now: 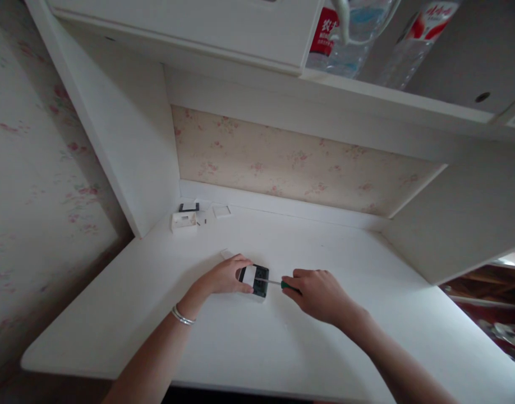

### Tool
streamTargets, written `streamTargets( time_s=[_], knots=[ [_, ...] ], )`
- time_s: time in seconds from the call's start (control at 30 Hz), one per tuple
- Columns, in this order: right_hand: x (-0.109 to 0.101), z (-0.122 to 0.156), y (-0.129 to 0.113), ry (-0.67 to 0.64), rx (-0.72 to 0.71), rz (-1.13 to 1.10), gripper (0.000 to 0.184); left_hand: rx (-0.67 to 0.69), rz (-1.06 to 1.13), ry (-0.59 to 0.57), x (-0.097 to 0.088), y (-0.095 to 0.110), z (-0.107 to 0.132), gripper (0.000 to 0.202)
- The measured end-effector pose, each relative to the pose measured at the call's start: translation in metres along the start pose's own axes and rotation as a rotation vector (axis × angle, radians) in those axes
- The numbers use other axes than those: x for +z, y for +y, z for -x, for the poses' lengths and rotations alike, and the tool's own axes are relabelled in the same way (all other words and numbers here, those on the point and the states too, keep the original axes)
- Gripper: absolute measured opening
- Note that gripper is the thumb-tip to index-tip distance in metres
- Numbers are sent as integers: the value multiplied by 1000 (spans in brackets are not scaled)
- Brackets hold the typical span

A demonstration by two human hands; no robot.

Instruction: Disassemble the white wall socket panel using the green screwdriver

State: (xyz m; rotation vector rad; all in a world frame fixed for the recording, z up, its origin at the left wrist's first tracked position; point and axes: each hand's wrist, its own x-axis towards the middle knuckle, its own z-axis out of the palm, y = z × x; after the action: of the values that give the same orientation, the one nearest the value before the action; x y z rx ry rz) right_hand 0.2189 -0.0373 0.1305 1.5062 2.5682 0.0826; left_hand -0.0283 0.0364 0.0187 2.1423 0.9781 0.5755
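Note:
On the white desk, my left hand (230, 275) grips a small box-shaped device (261, 281) with a dark top and a white panel on its left part; it looks like a wall switch or socket. Thumb and fingers close on its two sides. My right hand (314, 292) is wrapped round the green handle of a screwdriver (275, 282). The shaft points left and its tip is at the dark part of the device. Whether the tip sits in a screw is too small to tell. A thin white piece (226, 253) lies just behind my left hand.
At the desk's back left lie a white open box (184, 220), a dark-framed plate (189, 207), a thin white frame (221, 211) and small dark bits (205, 221). A shelf (400, 98) overhead holds plastic bottles (403, 56). White side panels (127, 123) flank the desk.

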Motion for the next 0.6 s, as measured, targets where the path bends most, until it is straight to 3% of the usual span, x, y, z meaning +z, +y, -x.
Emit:
streamTargets(
  time_s=[0.27,0.6],
  knots=[
    [28,7,16,10,54,-338,31,-16,35,-8,-1,0,-1,73],
    [47,8,19,1,60,-506,32,23,3,4,1,-1,-3,68]
  ],
)
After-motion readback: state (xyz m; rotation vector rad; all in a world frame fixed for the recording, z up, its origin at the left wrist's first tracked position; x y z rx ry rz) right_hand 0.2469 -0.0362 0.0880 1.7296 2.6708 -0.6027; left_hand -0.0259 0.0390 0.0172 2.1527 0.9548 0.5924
